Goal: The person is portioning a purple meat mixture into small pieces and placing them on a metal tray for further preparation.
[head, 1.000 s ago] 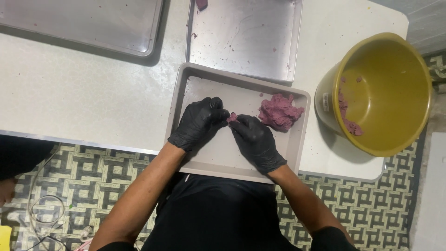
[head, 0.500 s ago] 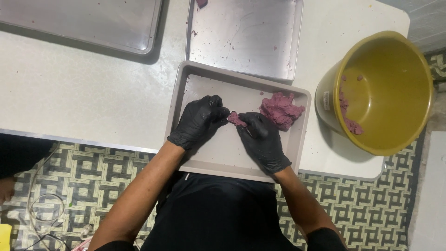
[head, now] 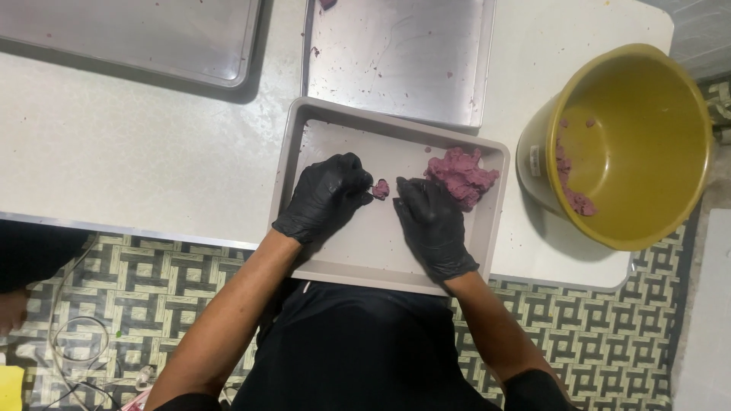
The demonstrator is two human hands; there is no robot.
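Note:
Both my hands wear black gloves and work inside a shallow grey tray (head: 487, 228) on a white table. My left hand (head: 324, 198) pinches a small purple dough piece (head: 380, 189) at its fingertips. My right hand (head: 430, 224) lies just right of that piece, fingers curled, its fingertips near the piece and touching the edge of a larger purple dough lump (head: 462, 175) in the tray's far right corner. Whether the right hand also grips the small piece is hidden.
A yellow-green plastic bowl (head: 632, 144) with purple dough smears stands right of the tray. Two metal baking trays (head: 396, 61) (head: 129, 34) lie at the table's far side. The table's near edge runs just under the grey tray; patterned floor and cables lie below.
My right hand moved from the small piece toward the big dough lump and back a little. The small piece stays at my left fingertips.

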